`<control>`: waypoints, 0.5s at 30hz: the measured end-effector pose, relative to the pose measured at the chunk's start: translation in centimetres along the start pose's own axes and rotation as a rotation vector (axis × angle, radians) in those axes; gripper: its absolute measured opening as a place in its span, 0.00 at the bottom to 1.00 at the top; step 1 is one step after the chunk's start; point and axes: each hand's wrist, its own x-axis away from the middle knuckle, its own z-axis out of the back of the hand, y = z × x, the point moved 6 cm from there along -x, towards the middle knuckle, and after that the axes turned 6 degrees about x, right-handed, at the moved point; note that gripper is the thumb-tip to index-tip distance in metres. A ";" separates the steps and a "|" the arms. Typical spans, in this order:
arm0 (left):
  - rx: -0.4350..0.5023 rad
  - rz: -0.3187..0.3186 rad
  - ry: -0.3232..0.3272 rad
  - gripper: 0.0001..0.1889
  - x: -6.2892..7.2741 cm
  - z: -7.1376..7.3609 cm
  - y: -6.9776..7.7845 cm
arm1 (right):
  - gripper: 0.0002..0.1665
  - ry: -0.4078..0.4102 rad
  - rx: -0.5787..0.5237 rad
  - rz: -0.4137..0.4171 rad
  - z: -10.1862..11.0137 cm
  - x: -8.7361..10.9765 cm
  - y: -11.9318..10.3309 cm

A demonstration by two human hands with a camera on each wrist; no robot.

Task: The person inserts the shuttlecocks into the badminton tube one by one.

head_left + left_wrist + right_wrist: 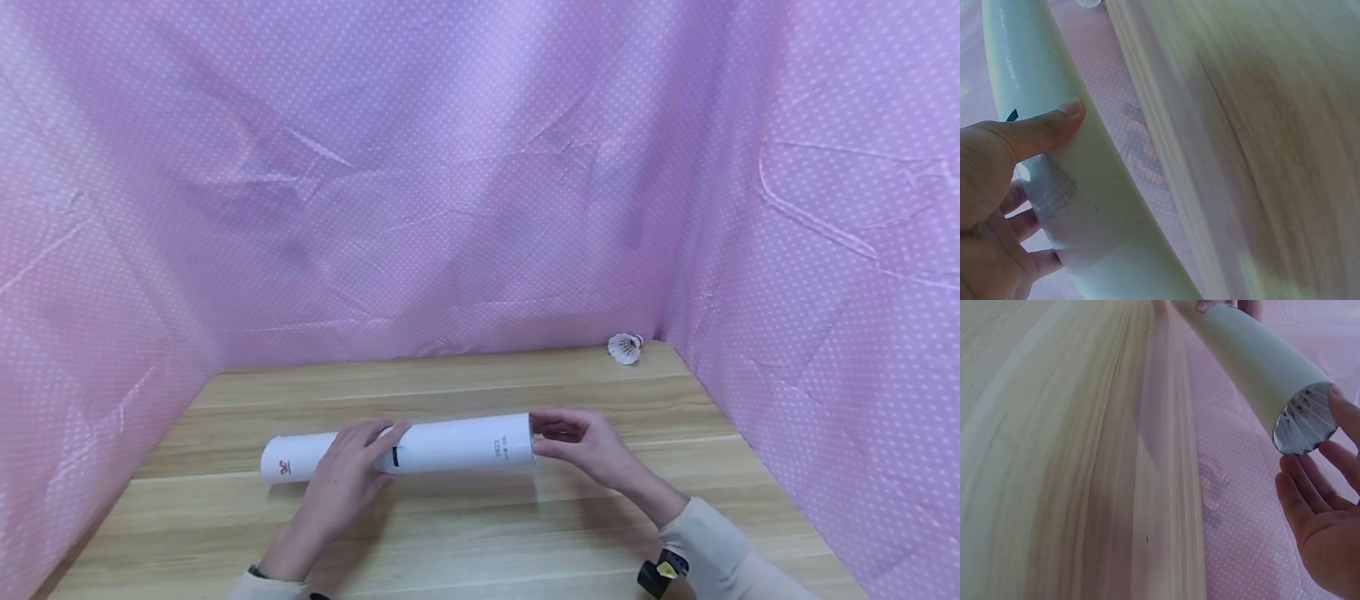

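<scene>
A long white shuttlecock tube lies crosswise just over the table, with printed lettering near its right end. My left hand grips it left of the middle; in the left wrist view the thumb lies across its smooth wall. At the right end of the tube is my right hand, fingers spread loosely around the mouth. The right wrist view shows the open mouth with the feathered skirt of a shuttlecock inside. The right thumb is at the rim, and the other fingers are below it.
A loose white shuttlecock lies on its side at the table's far right corner. The wooden table is enclosed by pink dotted cloth at the back and both sides.
</scene>
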 end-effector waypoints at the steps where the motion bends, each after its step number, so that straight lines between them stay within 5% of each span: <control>1: 0.002 0.000 -0.001 0.47 0.0 0.0 0.0 | 0.27 -0.007 -0.003 -0.002 0.0 0.0 0.0; 15: 0.005 -0.008 -0.003 0.48 0.0 -0.2 0.0 | 0.28 -0.039 0.003 -0.022 0.1 0.4 0.0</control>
